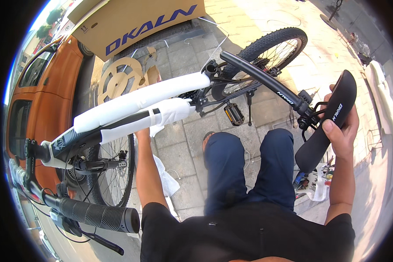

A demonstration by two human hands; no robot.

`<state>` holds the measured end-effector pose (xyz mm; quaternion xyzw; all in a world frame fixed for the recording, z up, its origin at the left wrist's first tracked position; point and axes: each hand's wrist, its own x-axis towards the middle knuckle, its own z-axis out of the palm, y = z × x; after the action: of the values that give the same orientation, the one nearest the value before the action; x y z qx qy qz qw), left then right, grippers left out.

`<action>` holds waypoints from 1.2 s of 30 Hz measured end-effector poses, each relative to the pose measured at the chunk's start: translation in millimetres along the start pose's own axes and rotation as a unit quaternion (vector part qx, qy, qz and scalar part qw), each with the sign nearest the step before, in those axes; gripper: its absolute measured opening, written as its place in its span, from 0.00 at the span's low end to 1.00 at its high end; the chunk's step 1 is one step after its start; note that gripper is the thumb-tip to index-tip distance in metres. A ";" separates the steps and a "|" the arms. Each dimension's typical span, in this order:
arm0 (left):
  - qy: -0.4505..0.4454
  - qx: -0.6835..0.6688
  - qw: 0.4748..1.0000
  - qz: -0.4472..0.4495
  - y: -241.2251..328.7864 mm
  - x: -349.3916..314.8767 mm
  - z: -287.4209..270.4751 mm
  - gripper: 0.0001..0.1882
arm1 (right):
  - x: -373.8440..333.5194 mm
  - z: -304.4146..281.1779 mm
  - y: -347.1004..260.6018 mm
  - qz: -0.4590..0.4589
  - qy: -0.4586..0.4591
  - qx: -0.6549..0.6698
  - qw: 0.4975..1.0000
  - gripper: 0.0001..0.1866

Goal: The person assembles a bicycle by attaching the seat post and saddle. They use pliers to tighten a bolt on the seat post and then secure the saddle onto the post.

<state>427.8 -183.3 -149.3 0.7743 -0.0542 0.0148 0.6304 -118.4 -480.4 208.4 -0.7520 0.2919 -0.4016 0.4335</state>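
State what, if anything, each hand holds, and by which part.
Right hand: the bike seat, held around its middle, thumb on top. Left hand: hidden behind the wrapped frame; its hold cannot be told.

A matte black bicycle saddle [337, 104] with pale lettering sits right of centre, held on edge, its length slanting from upper right to lower left. Thin dark rails on its left side meet the clamp of a glossy black seatpost [261, 80], which runs up and left toward the top centre. The post's free end lies outside the seat tube [211, 67], just beside its open top in the frame.

The bicycle [88, 134] stretches from lower left to upper right, dark-framed, with white wrapping around its top tube [142, 99] and down tube [172, 111]. Its ribbed black handlebar grip [96, 214] fills the lower left; the knobbly-tyred rear wheel [273, 43] leans across the upper right.
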 end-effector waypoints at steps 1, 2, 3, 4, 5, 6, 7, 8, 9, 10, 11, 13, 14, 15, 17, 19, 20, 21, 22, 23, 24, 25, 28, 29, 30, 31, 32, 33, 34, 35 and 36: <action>-0.060 0.026 0.993 -0.102 -3.9 -18.2 -8.9 0.29 | 13.1 0.4 -2.0 0.000 -0.022 -0.007 1.000 0.49; -0.115 0.015 0.977 -0.177 -9.9 -45.9 -20.0 0.28 | 26.4 0.2 -4.1 -0.001 -0.036 -0.021 0.999 0.49; -0.127 0.014 0.969 -0.212 -15.5 -75.5 -28.6 0.25 | 37.9 -0.2 -5.8 0.001 -0.051 -0.026 0.998 0.50; -0.147 0.000 0.962 -0.230 -19.0 -103.3 -39.9 0.25 | 50.0 -1.8 -8.7 0.007 -0.089 -0.023 0.996 0.48; -0.155 -0.019 0.955 -0.252 -20.4 -128.6 -50.5 0.27 | 62.8 -1.9 -11.6 0.001 -0.125 -0.026 0.992 0.45; -0.168 -0.018 0.952 -0.255 -19.5 -152.8 -62.5 0.26 | 75.8 -1.3 -15.9 -0.020 -0.156 -0.019 0.987 0.42; -0.169 -0.003 0.952 -0.256 -15.9 -171.2 -70.5 0.26 | 88.7 1.1 -21.4 -0.006 -0.195 -0.031 0.980 0.42; -0.182 0.010 0.953 -0.244 -9.1 -185.2 -76.9 0.26 | 100.1 8.0 -26.7 -0.050 -0.190 -0.053 0.979 0.42; -0.193 0.024 0.953 -0.231 1.1 -198.3 -82.9 0.26 | 118.4 10.8 -38.9 -0.058 -0.235 -0.085 0.966 0.41; -0.199 0.050 0.951 -0.231 15.1 -206.7 -84.9 0.25 | 139.2 13.6 -55.9 -0.039 -0.258 -0.133 0.956 0.40; -0.231 0.047 0.956 -0.175 33.1 -209.8 -81.9 0.25 | 159.3 22.1 -72.4 -0.074 -0.276 -0.148 0.947 0.40; -0.281 0.087 0.949 -0.111 80.4 -211.1 -68.5 0.23 | 196.7 33.5 -115.5 -0.034 -0.337 -0.243 0.909 0.37; -0.290 0.089 0.953 -0.018 108.8 -211.3 -57.3 0.22 | 218.5 41.3 -142.6 0.012 -0.395 -0.304 0.867 0.33; -0.293 0.109 0.949 0.038 139.6 -210.5 -44.1 0.21 | 224.7 58.2 -151.5 -0.051 -0.374 -0.350 0.857 0.33; -0.266 0.074 0.937 0.213 204.3 -208.4 -15.9 0.18 | 232.1 79.1 -171.1 -0.145 -0.332 -0.447 0.817 0.33; -0.198 0.068 0.901 0.379 265.4 -200.0 16.5 0.15 | 230.5 100.1 -184.4 -0.228 -0.318 -0.502 0.771 0.31; -0.194 0.066 0.891 0.405 291.8 -193.1 32.8 0.14 | 227.0 110.1 -188.1 -0.283 -0.318 -0.507 0.749 0.29; -0.186 0.067 0.883 0.425 315.3 -183.3 49.4 0.14 | 220.0 109.2 -192.0 -0.297 -0.341 -0.463 0.762 0.27; -0.195 0.094 0.877 0.429 335.0 -171.3 65.7 0.14 | 214.8 106.7 -194.7 -0.310 -0.363 -0.417 0.773 0.25; -0.219 0.148 0.861 0.434 350.3 -158.2 80.1 0.16 | 208.6 113.3 -198.1 -0.384 -0.346 -0.411 0.751 0.22; -0.270 0.235 0.848 0.391 361.6 -144.5 94.8 0.19 | 205.7 113.7 -200.9 -0.339 -0.345 -0.414 0.771 0.21; -0.313 0.318 0.822 0.353 368.4 -132.0 108.0 0.21 | 201.4 112.3 -203.6 -0.292 -0.345 -0.416 0.789 0.20; -0.410 0.433 0.745 0.299 369.7 -101.8 141.5 0.22 | 203.4 118.4 -200.0 -0.292 -0.314 -0.438 0.790 0.18; -0.428 0.423 0.743 0.292 367.6 -92.4 149.3 0.21 | 203.7 121.9 -197.2 -0.325 -0.292 -0.445 0.782 0.18; -0.449 0.415 0.739 0.284 363.6 -85.0 155.4 0.20 | 207.9 126.2 -191.2 -0.356 -0.272 -0.449 0.773 0.18; -0.471 0.406 0.734 0.274 357.8 -79.7 159.6 0.20 | 211.6 125.2 -185.0 -0.417 -0.262 -0.412 0.767 0.20; -0.462 0.405 0.730 0.300 352.3 -74.7 162.9 0.19 | 216.8 126.0 -179.5 -0.407 -0.258 -0.419 0.770 0.20; -0.453 0.404 0.724 0.327 346.5 -70.9 165.9 0.18 | 221.5 128.8 -175.8 -0.395 -0.254 -0.426 0.773 0.20; -0.442 0.408 0.721 0.345 340.4 -68.3 168.2 0.18 | 224.5 129.2 -171.8 -0.383 -0.252 -0.432 0.777 0.20; -0.423 0.410 0.722 0.363 334.4 -66.8 171.6 0.18 | 227.7 127.7 -168.9 -0.392 -0.252 -0.423 0.777 0.20; -0.399 0.415 0.725 0.376 328.6 -66.3 175.1 0.18 | 228.9 125.4 -166.4 -0.393 -0.249 -0.420 0.779 0.20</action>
<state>320.3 -415.8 129.0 0.8090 -0.5764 -0.0387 0.1084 120.3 -532.8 398.4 -0.9828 -0.0072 -0.1733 -0.0629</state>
